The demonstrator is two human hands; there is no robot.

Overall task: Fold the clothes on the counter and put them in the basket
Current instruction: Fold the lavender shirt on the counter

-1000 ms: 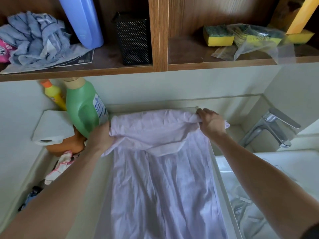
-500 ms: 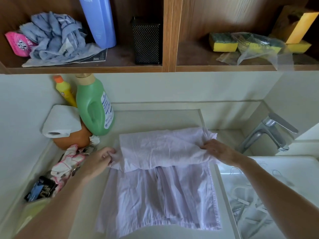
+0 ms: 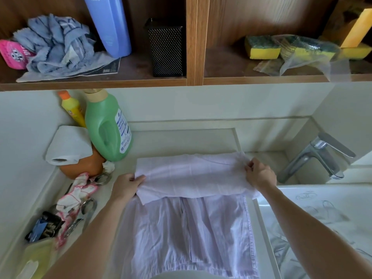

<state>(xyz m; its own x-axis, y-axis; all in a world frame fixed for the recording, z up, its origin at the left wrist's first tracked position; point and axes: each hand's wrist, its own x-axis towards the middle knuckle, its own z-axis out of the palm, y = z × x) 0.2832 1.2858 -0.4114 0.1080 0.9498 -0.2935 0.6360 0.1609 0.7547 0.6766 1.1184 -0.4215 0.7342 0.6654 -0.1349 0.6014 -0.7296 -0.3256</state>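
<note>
Left hand pinches the left end of the folded band between thumb and fingers. Right hand pinches the right end, fingers curled. The band is the top of a pale shirt, turned down over its body and lying on the counter just beside the sink. To fold well, keep both ends level, draw the cloth taut, set the edge square, then press the crease flat. Counted: one shirt, two hands, one green bottle, one yellow bottle, one paper roll, one tap. No basket shows.
</note>
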